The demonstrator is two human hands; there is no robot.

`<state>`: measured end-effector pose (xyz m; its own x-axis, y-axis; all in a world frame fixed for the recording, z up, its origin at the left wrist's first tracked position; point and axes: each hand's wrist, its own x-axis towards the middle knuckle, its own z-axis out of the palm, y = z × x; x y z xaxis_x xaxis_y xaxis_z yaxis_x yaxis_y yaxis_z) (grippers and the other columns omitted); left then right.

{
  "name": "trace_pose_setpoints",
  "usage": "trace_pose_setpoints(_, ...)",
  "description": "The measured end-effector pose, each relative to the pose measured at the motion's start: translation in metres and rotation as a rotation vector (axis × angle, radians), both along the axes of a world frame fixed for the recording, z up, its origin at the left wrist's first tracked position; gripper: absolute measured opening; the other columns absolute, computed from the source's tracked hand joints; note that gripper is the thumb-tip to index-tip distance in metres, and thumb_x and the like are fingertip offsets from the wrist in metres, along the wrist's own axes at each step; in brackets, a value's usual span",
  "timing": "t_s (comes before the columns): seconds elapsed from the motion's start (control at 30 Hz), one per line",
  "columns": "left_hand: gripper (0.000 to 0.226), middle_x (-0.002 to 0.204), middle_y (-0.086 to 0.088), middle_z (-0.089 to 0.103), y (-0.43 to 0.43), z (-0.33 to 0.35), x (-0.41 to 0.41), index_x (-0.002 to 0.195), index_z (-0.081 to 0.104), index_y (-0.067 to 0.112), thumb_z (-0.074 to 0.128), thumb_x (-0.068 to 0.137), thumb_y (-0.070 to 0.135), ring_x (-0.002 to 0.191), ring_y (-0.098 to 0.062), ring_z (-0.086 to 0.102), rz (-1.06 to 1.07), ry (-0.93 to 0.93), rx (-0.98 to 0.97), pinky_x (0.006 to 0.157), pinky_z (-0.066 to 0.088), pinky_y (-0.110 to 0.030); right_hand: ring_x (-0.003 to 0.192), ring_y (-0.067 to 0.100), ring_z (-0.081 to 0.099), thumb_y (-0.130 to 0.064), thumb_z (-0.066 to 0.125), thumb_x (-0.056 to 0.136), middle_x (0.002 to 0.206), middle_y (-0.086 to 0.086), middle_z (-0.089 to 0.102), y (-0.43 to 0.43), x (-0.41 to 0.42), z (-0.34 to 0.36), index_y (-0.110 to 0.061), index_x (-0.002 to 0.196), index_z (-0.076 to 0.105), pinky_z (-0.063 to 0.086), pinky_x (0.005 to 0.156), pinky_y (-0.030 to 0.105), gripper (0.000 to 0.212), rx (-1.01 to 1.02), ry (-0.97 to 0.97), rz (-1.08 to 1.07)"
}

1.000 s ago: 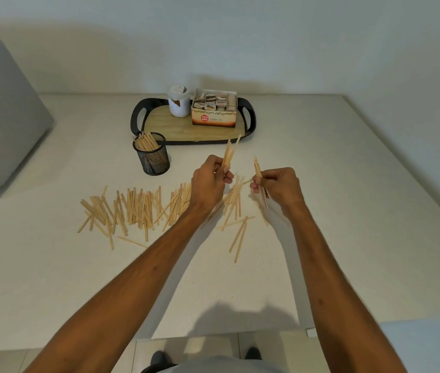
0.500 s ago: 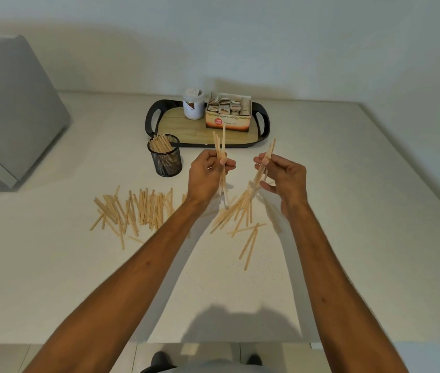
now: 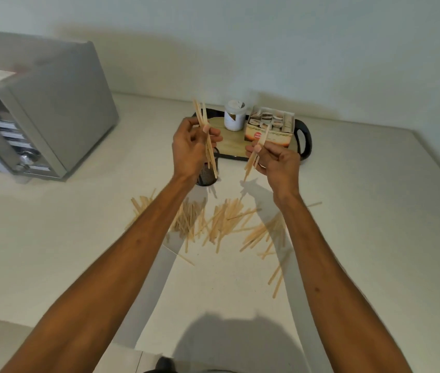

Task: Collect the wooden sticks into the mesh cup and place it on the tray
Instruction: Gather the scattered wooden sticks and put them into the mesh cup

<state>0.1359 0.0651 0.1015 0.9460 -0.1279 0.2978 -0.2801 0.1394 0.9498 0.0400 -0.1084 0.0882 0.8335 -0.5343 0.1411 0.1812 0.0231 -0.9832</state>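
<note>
We pinch a few sticks [image 3: 202,118] upright in our left hand [image 3: 193,149], right over the mesh cup [image 3: 209,175], probably so they drop in end-first. Our right hand [image 3: 276,162] pinches a couple more for next. Cup's just beside the tray [image 3: 305,141]; loose pile [image 3: 221,222] lies nearer us.

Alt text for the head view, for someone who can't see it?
The left hand and right hand each hold thin wooden sticks above a white counter, near a black mesh cup and a black-handled wooden tray. More loose sticks lie scattered on it.
</note>
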Motion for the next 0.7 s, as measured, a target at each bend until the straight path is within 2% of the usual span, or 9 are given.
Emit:
trace_pose_setpoints(0.1, 0.025, 0.108, -0.027, 0.079, 0.008, 0.011, 0.02, 0.126, 0.056, -0.01, 0.058, 0.112, 0.01, 0.103, -0.042, 0.078, 0.026, -0.049, -0.022, 0.098, 0.061, -0.059, 0.106, 0.026, 0.08, -0.008, 0.071, 0.101, 0.112, 0.015, 0.081, 0.012, 0.029, 0.008, 0.0, 0.125, 0.076, 0.065, 0.094, 0.043, 0.026, -0.019, -0.026, 0.023)
trace_pose_setpoints(0.27, 0.027, 0.109, -0.023, 0.081, 0.01, 0.017, 0.048, 0.128, 0.056, -0.011, 0.06, 0.111, 0.011, 0.105, -0.037, 0.08, 0.036, -0.079, -0.033, 0.101, 0.062, -0.056, 0.103, 0.021, 0.081, -0.013, 0.073, 0.1, 0.106, 0.007, 0.084, 0.028, 0.072, 0.023, -0.008, 0.118, 0.08, 0.065, 0.09, 0.044, 0.02, -0.071, -0.066, 0.04)
trace_pose_setpoints(0.47, 0.03, 0.109, -0.015, 0.083, 0.012, 0.007, 0.065, 0.126, 0.058, -0.006, 0.065, 0.11, 0.019, 0.109, -0.028, 0.081, 0.039, -0.107, -0.017, 0.098, 0.062, -0.038, 0.102, 0.019, 0.081, -0.011, 0.072, 0.101, 0.106, 0.009, 0.083, 0.037, 0.113, 0.02, -0.001, 0.12, 0.078, 0.066, 0.088, 0.038, 0.023, -0.1, -0.057, 0.076)
trace_pose_setpoints(0.57, 0.029, 0.108, -0.009, 0.084, 0.014, -0.006, 0.067, 0.123, 0.06, -0.001, 0.065, 0.11, 0.024, 0.106, -0.021, 0.081, 0.057, -0.109, 0.031, 0.088, 0.063, -0.026, 0.103, 0.022, 0.081, -0.009, 0.071, 0.101, 0.104, 0.01, 0.083, 0.043, 0.122, 0.009, -0.001, 0.118, 0.079, 0.066, 0.088, 0.039, 0.02, -0.129, -0.061, 0.116)
trace_pose_setpoints(0.6, 0.028, 0.108, -0.009, 0.084, 0.015, -0.011, 0.067, 0.122, 0.061, 0.0, 0.065, 0.11, 0.025, 0.105, -0.02, 0.081, 0.063, -0.104, 0.05, 0.087, 0.063, -0.027, 0.104, 0.024, 0.08, -0.008, 0.07, 0.101, 0.105, 0.01, 0.083, 0.045, 0.123, 0.005, -0.002, 0.117, 0.08, 0.066, 0.09, 0.043, 0.02, -0.143, -0.06, 0.125)
trace_pose_setpoints(0.7, 0.03, 0.11, -0.01, 0.084, 0.018, -0.03, 0.065, 0.121, 0.062, 0.001, 0.066, 0.109, 0.028, 0.106, -0.023, 0.081, 0.061, -0.068, 0.109, 0.092, 0.064, -0.04, 0.103, 0.03, 0.08, -0.01, 0.069, 0.102, 0.105, 0.01, 0.083, 0.049, 0.123, -0.011, -0.005, 0.113, 0.082, 0.064, 0.093, 0.055, 0.018, -0.181, -0.05, 0.15)
